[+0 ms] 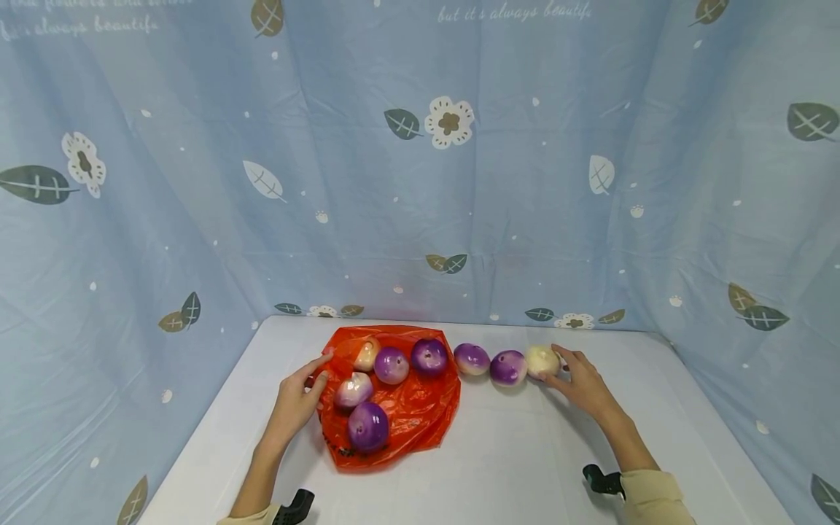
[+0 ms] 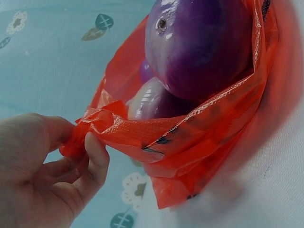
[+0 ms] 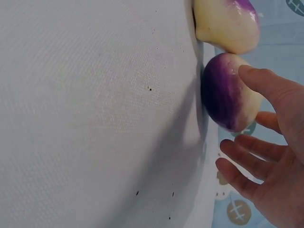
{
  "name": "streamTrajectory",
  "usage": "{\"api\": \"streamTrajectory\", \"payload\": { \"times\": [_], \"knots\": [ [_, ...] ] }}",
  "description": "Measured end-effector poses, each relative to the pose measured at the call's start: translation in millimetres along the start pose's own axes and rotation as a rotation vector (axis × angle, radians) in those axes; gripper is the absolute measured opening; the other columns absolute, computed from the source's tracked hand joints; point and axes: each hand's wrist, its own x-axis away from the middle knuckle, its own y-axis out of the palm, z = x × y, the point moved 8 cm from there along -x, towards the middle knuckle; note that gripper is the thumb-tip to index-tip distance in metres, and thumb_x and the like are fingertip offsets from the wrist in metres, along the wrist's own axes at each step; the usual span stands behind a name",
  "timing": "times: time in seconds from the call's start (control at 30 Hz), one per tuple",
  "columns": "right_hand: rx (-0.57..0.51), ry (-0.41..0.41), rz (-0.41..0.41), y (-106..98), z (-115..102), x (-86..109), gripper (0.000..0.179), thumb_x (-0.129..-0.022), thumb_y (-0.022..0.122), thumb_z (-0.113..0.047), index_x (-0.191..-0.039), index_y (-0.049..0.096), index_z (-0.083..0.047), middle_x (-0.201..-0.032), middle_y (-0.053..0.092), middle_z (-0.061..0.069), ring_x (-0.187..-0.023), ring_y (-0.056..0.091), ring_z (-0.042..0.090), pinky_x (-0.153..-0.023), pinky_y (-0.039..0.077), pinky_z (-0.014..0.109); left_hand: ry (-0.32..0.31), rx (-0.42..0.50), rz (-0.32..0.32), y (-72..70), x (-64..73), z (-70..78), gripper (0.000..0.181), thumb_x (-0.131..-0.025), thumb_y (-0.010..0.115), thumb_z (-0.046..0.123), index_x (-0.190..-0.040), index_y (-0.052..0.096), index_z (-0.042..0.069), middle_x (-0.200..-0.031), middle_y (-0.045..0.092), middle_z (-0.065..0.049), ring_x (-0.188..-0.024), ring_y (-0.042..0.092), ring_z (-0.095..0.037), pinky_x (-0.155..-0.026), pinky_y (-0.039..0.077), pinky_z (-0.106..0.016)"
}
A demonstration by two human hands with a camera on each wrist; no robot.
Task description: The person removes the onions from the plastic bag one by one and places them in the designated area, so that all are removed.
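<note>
A red plastic bag lies spread on the left part of the table, with several glossy purple-and-white turnips in it. My left hand is at its left side, thumb and forefinger pinching a gathered fold of the red plastic. To the right of the bag, three more turnips form a short row: a purple one, another purple one and a pale one at the right end. My right hand holds this end turnip between thumb and forefinger, the other fingers spread loosely beside it.
A white cloth covers the table. Blue curtains printed with leaves and flowers enclose its back and sides. Each wrist carries a black camera mount, one by the left sleeve and one by the right sleeve.
</note>
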Motion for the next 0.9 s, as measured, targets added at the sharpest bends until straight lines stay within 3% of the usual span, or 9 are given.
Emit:
{"api": "streamTrajectory", "payload": {
  "times": [0.33,0.53,0.9],
  "knots": [
    [-0.001,0.003,-0.005,-2,-3,2.9,0.069,-0.089,0.071,-0.035,-0.142,0.045,0.000,-0.126,0.052,0.034,-0.105,0.063,0.044,-0.085,0.050,0.062,0.014,0.000,0.008,-0.7,1.4,1.5,0.038,-0.095,0.059,0.005,-0.134,0.060,0.009,-0.131,0.064,-0.018,-0.083,0.058,-0.021,-0.063,0.053,-0.017],
    [-0.004,-0.001,0.004,-7,-11,5.8,0.069,-0.088,0.072,-0.033,-0.142,0.044,-0.001,-0.127,0.051,0.032,-0.106,0.062,0.043,-0.083,0.052,0.058,0.012,0.002,0.008,-0.6,1.3,1.7,0.039,-0.095,0.059,0.005,-0.134,0.060,0.009,-0.132,0.063,-0.018,-0.083,0.058,-0.021,-0.063,0.053,-0.017],
    [-0.027,-0.092,0.105,-16,-32,7.3,0.063,-0.085,0.077,-0.025,-0.138,0.050,-0.002,-0.123,0.056,0.028,-0.101,0.065,0.041,-0.083,0.052,0.059,0.015,-0.002,0.010,0.4,0.4,0.4,0.039,-0.095,0.058,0.005,-0.134,0.060,0.010,-0.130,0.064,-0.018,-0.082,0.057,-0.020,-0.062,0.052,-0.017]
  ]
}}
